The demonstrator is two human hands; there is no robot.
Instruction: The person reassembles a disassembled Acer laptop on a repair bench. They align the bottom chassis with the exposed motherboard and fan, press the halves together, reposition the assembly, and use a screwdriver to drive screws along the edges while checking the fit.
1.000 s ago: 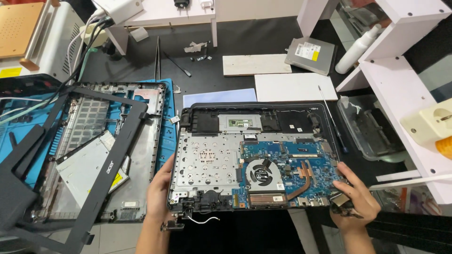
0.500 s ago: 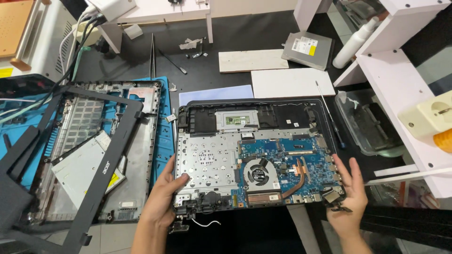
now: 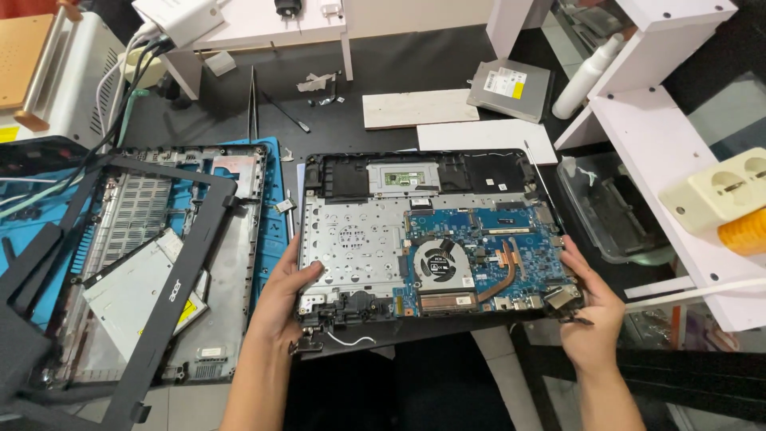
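An opened laptop base (image 3: pixel 359 239) lies in front of me, its silver keyboard backplate at left and its blue motherboard (image 3: pixel 487 255) with a round fan (image 3: pixel 436 263) and copper heat pipe at right. My left hand (image 3: pixel 281 299) grips the base's near left corner by the hinge. My right hand (image 3: pixel 589 307) grips the near right corner by the other hinge. The near edge of the base overhangs the table.
At left, a grey bottom cover (image 3: pixel 159 263) lies on a blue mat under a loose black screen bezel (image 3: pixel 187 271) and a flat optical drive (image 3: pixel 136 291). An optical drive (image 3: pixel 511 84), white boards, tweezers and a white shelf unit (image 3: pixel 662 120) stand behind and right.
Both hands have shifted along the laptop base's near corners; the left hand now wraps the left edge, the right hand grips the right hinge corner. The base sits slightly nearer me.
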